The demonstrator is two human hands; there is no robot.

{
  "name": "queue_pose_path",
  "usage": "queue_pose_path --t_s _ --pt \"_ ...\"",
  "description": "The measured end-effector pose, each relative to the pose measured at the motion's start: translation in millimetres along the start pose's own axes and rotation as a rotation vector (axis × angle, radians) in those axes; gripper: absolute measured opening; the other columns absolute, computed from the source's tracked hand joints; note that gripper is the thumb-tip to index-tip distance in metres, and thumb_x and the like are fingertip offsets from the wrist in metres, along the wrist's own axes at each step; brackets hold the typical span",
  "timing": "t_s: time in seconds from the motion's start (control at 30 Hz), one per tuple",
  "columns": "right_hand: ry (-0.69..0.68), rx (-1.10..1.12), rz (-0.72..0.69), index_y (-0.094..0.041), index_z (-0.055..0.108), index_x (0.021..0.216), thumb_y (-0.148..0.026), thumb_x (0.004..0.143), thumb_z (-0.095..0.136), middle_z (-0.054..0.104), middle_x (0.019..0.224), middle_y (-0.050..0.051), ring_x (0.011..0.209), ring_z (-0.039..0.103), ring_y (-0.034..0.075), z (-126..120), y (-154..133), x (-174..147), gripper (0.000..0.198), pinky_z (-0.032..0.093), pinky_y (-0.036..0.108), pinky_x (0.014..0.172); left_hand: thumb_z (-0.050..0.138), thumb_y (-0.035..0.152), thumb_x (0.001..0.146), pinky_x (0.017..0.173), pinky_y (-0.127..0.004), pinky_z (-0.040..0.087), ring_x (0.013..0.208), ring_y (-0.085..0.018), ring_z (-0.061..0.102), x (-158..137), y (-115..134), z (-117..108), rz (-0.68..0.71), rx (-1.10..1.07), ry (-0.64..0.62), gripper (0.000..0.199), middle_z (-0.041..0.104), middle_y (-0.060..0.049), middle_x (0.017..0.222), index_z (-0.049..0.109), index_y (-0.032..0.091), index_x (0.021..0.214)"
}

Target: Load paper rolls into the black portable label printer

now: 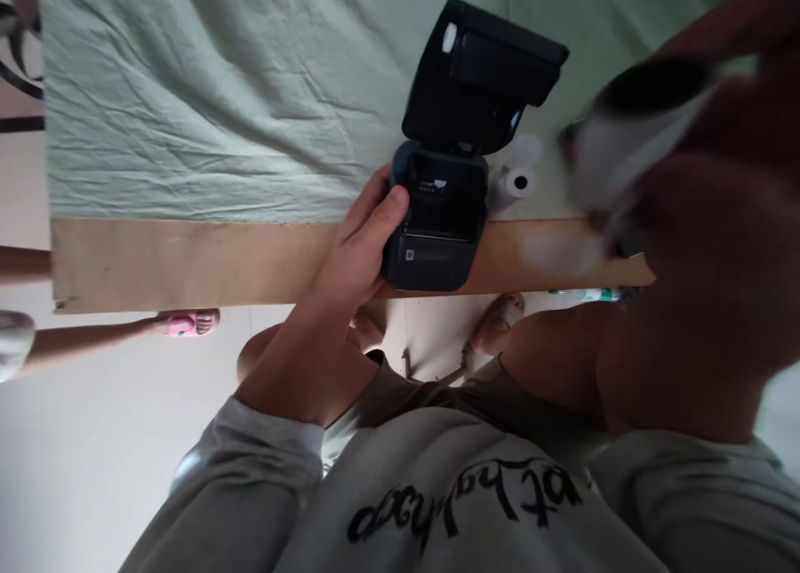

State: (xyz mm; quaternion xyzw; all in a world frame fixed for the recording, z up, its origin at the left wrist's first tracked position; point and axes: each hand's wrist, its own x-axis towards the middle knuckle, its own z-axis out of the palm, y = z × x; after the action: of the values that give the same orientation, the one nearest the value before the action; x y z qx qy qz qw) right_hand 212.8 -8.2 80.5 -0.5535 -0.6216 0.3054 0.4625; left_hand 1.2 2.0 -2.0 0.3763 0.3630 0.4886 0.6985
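Note:
My left hand (368, 236) grips the left side of a black portable label printer (437, 261), its thumb over the edge of the body. The printer's lid (493, 65) is swung up, and the paper bay inside holds no roll. My right hand (718, 198) is raised close to the camera on the right, large and blurred. Its fingers are closed around a white paper roll (616, 152) with a dark round hollow at the top. A small white paper roll (517, 181) with a dark core stands just right of the printer on the cloth.
A green wrinkled cloth (206, 98) covers the table, with a bare wooden edge (187, 265) toward me. Below that edge, a bottle with a green label (587, 295) shows beside my leg. Another person's foot in a pink sandal (191, 323) is at the left.

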Motion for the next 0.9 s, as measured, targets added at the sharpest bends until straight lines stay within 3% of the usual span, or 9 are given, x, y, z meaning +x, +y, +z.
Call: queue_pose_path --t_s 0.07,0.13,0.27,0.47,0.63,0.7,0.77,0.83,0.9 --pt "0.102 0.068 0.021 -0.028 0.060 0.094 -0.034 0.080 0.045 0.058 0.083 -0.001 0.074 0.059 0.012 -10 24 9 0.021 0.046 0.026 0.059 0.056 0.043 0.090 0.073 -0.022 0.053 0.087 -0.012 0.066 1 -1 -1 -0.021 0.003 0.012 0.026 0.067 0.002 0.095 0.065 0.023 0.103" --pt "0.165 -0.019 0.133 -0.025 0.058 0.097 -0.028 0.078 0.046 0.053 0.079 0.001 0.064 0.052 0.009 -16 49 15 0.023 0.040 0.023 0.050 0.056 0.043 0.090 0.073 -0.022 0.054 0.089 -0.012 0.067 2 -2 -2 -0.033 0.008 0.028 0.028 0.068 0.001 0.097 0.065 0.022 0.106" --pt "0.116 -0.322 0.048 -0.022 0.053 0.087 -0.040 0.081 0.058 0.053 0.078 0.002 0.061 0.048 0.009 -18 77 17 0.019 0.039 0.023 0.049 0.056 0.046 0.089 0.071 -0.021 0.054 0.093 -0.014 0.067 3 -3 -3 -0.008 0.046 0.053 0.030 0.069 0.001 0.096 0.067 0.023 0.105" --pt "0.031 -0.717 -0.005 -0.024 0.056 0.101 -0.030 0.077 0.066 0.062 0.104 0.005 0.097 0.060 0.020 -13 78 18 0.027 0.049 0.039 0.088 0.056 0.040 0.090 0.077 -0.025 0.056 0.090 -0.015 0.065 2 -1 0 -0.052 -0.009 0.056 0.025 0.071 0.003 0.097 0.067 0.025 0.106" --pt "-0.060 -0.774 0.046 -0.022 0.049 0.121 -0.031 0.076 0.068 0.063 0.115 0.008 0.111 0.059 0.027 -11 86 20 0.050 0.044 0.050 0.100 0.056 0.040 0.090 0.075 -0.024 0.057 0.086 -0.013 0.066 1 -2 1 -0.028 -0.022 0.064 0.027 0.072 0.001 0.097 0.067 0.022 0.107" --pt "-0.032 -0.783 -0.020 -0.022 0.049 0.124 -0.036 0.077 0.068 0.060 0.123 0.008 0.120 0.054 0.028 -14 77 14 0.053 0.041 0.049 0.104 0.056 0.041 0.090 0.076 -0.025 0.057 0.088 -0.014 0.067 2 -3 1 -0.027 -0.006 0.061 0.029 0.072 0.000 0.098 0.066 0.021 0.108" --pt "0.084 -0.779 -0.157 -0.020 0.054 0.114 -0.037 0.080 0.065 0.062 0.116 0.008 0.114 0.056 0.026 -15 62 5 0.039 0.044 0.045 0.100 0.055 0.043 0.090 0.074 -0.025 0.057 0.086 -0.014 0.067 2 -3 0 -0.029 0.006 0.055 0.030 0.071 -0.001 0.098 0.065 0.021 0.107" --pt "0.178 -0.748 -0.273 -0.020 0.058 0.098 -0.032 0.086 0.055 0.063 0.091 0.005 0.092 0.061 0.019 -11 48 -7 0.017 0.048 0.038 0.089 0.056 0.044 0.089 0.071 -0.024 0.056 0.083 -0.013 0.067 2 -3 -1 -0.029 0.013 0.052 0.030 0.071 0.000 0.096 0.065 0.021 0.106" --pt "0.135 -0.723 -0.308 -0.022 0.059 0.097 -0.031 0.089 0.050 0.061 0.084 0.003 0.078 0.059 0.015 -1 42 -16 0.015 0.050 0.033 0.079 0.057 0.044 0.088 0.071 -0.023 0.056 0.085 -0.013 0.068 2 -3 -1 -0.011 0.025 0.059 0.030 0.070 0.000 0.095 0.066 0.021 0.105"
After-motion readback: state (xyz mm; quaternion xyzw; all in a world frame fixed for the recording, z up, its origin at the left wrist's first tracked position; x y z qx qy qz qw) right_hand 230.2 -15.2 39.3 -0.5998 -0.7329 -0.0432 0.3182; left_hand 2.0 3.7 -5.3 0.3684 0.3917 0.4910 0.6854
